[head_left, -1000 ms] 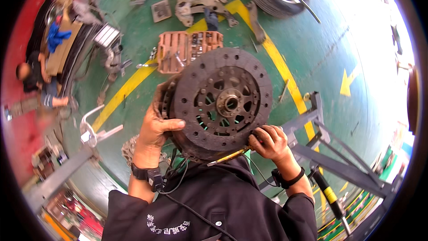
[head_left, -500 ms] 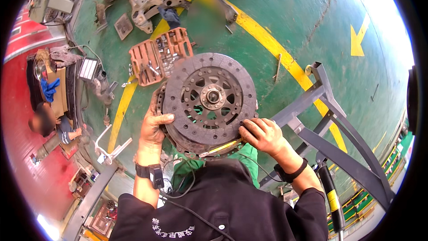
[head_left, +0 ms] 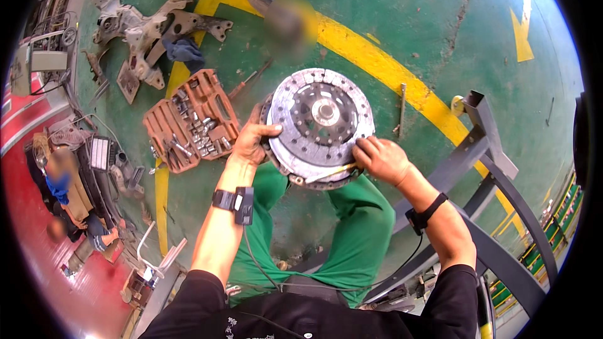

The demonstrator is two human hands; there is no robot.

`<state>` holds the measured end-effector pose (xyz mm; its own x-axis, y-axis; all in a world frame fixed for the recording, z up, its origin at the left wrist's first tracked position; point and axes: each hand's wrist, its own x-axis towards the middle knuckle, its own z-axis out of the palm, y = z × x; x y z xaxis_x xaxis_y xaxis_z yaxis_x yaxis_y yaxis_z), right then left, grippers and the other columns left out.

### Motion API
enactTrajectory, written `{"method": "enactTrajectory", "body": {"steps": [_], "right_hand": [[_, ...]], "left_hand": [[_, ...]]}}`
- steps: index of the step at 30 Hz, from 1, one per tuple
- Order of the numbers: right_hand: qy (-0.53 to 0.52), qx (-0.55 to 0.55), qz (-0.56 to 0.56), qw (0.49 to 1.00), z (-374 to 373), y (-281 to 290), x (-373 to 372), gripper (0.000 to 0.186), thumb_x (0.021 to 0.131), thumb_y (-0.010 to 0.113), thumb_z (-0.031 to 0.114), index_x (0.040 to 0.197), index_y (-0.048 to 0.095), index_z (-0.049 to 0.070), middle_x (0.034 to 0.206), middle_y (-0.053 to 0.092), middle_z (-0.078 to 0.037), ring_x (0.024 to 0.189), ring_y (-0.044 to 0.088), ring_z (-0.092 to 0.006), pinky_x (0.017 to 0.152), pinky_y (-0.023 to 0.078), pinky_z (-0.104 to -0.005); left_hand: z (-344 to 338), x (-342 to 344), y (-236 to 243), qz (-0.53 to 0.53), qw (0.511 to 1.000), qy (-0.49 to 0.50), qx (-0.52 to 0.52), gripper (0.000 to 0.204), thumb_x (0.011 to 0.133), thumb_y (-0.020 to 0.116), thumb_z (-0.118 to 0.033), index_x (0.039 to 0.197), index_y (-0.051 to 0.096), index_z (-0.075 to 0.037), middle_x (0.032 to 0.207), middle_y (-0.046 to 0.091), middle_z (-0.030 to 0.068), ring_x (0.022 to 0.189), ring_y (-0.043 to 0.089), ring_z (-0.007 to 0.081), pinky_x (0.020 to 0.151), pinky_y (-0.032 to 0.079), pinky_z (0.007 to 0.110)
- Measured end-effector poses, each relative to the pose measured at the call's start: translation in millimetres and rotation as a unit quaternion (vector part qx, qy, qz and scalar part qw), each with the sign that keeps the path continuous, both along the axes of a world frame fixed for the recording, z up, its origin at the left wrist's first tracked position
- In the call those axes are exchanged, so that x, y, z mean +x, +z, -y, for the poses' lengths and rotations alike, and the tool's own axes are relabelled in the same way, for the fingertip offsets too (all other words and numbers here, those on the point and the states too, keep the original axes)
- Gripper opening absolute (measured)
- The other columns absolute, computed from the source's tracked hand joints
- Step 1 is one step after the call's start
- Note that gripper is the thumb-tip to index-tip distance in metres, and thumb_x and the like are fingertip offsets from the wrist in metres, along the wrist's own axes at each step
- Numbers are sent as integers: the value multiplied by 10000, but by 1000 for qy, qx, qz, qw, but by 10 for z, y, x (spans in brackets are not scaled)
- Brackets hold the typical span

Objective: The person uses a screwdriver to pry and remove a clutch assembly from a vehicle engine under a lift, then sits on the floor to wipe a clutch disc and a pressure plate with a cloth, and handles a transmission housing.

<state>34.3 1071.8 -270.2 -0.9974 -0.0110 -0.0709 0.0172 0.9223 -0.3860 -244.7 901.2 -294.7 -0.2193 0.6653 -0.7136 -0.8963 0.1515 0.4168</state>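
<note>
A round clutch disc (head_left: 284, 110) with a riveted friction ring and a central splined hub lies against a clutch pressure plate (head_left: 314, 183), which shows along the lower and left edges. My left hand (head_left: 252, 138) grips the stack at its left side, thumb over the disc's face, the other fingers partly hidden behind the rim. At the lower right edge, my right hand (head_left: 384, 158) is closed with curled fingers on the stack. A slim yellow and whitish strip (head_left: 326, 173) runs along the lower edge towards those fingers; its kind is unclear. Both are held above my green-trousered knees.
An orange socket set case (head_left: 164, 127) lies unfolded on the green floor, with a screwdriver (head_left: 251, 80) near it. Metal suspension parts (head_left: 141, 31) and a blue rag (head_left: 183, 52) are farther left. A grey steel frame (head_left: 440, 163) stands close on my right.
Both hands and the clutch stack are now farther from my torso, with my green trousers showing below. The view has shifted, and light now glares on the disc. Both hands keep their grip.
</note>
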Motion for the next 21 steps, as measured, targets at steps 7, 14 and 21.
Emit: {"method": "enactTrajectory", "body": {"steps": [7,14,21], "right_hand": [[-18,32,17,999,-485,-1683,-130,295,796,583,207,1055,549,70,1027,579,-65,908,617,-209,678,549,-305],[-6,103,3,995,-682,-2702,-264,251,795,569,203,1020,556,93,1038,575,-59,926,608,-195,650,535,-290],[26,120,80,989,-547,-3001,-344,210,801,577,193,991,570,105,990,555,-67,877,603,-208,619,535,-306]], "left_hand": [[-596,-186,-1673,5,999,-17,44,780,687,599,156,1411,398,-51,1286,571,120,1175,568,268,1037,455,399],[-882,-362,-2577,7,997,-64,43,777,679,618,161,1395,424,-68,1254,597,119,1164,578,280,1025,452,428],[-806,-425,-2944,16,995,-101,-5,715,625,499,99,1329,491,-25,1239,608,117,1100,601,293,964,482,396]]}}
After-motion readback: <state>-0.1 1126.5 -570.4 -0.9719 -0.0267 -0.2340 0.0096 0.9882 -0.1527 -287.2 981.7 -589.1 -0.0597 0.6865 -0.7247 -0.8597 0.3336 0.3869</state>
